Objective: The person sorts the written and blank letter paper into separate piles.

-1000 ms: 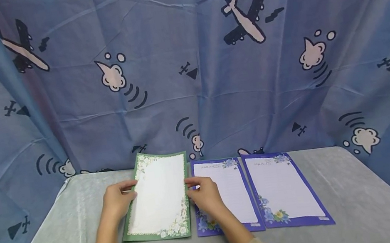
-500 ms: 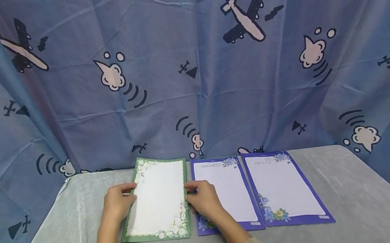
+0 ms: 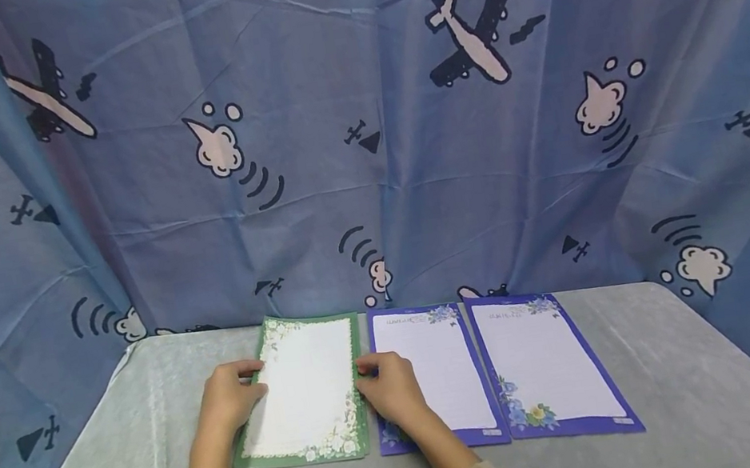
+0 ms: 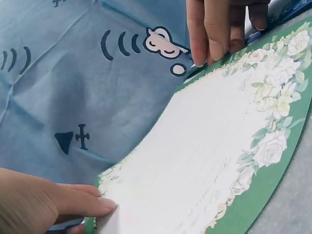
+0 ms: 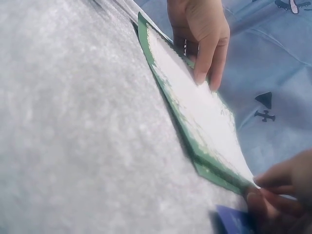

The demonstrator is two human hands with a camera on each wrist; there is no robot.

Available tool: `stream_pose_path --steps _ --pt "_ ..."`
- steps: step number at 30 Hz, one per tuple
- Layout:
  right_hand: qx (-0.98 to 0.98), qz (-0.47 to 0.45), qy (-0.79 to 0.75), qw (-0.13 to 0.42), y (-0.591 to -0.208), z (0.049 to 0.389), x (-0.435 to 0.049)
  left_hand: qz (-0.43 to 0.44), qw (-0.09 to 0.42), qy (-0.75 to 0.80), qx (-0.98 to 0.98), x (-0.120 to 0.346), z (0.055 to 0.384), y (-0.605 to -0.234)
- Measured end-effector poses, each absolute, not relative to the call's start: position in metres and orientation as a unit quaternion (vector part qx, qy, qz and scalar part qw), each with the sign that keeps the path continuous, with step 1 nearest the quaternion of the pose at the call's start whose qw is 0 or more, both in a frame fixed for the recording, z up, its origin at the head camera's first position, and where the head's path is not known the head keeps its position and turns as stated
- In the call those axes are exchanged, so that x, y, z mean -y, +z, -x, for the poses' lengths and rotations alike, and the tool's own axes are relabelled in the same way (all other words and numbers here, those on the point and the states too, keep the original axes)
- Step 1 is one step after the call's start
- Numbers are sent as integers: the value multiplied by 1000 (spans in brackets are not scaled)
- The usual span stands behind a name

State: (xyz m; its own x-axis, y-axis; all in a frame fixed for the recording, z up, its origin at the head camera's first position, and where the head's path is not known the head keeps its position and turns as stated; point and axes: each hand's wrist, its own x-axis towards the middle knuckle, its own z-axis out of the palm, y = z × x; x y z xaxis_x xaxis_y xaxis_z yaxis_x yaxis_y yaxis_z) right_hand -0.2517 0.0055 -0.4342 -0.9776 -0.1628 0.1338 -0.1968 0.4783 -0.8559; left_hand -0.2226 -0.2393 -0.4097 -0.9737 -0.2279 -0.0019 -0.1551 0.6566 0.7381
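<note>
A sheet of letter paper (image 3: 304, 390) with a green border and white flowers lies between both hands, at the left of the row. My left hand (image 3: 228, 397) pinches its left edge, the thumb (image 4: 105, 206) on top of the sheet. On the opposite edge, the right hand (image 3: 392, 385) pinches the paper between thumb and fingers. The sheet bows in the left wrist view. Under it, a second green edge (image 5: 214, 179) shows in the right wrist view.
Two purple-bordered sheets with blue flowers, a middle one (image 3: 441, 386) and a right one (image 3: 547, 362), lie side by side on the grey-covered table (image 3: 688, 381). Behind the table hangs a blue curtain (image 3: 304, 147) printed with airplanes.
The green-bordered sheet's far edge has come down and nearer, onto the table area. Both hands have lowered slightly with it, keeping their hold. The purple-bordered sheets stay put.
</note>
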Motion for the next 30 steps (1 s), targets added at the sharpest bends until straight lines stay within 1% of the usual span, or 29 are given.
stream_pose_path --steps 4,6,11,16,24,30 --pt "860 -112 498 12 -433 251 -6 -103 50 -390 914 240 222 -413" --pt "867 -119 483 21 -431 250 -6 -102 49 -383 917 241 222 -413" --pt "874 -133 466 30 -425 248 -8 -103 30 -367 924 240 221 -411" --pt "867 -140 478 14 -420 246 -8 -107 11 -368 924 237 222 -405" --pt "856 -154 493 -22 -417 242 -8 -95 0 -353 931 233 224 -401" --pt "857 -151 492 -20 -419 243 -6 -89 0 -338 937 231 224 -400"
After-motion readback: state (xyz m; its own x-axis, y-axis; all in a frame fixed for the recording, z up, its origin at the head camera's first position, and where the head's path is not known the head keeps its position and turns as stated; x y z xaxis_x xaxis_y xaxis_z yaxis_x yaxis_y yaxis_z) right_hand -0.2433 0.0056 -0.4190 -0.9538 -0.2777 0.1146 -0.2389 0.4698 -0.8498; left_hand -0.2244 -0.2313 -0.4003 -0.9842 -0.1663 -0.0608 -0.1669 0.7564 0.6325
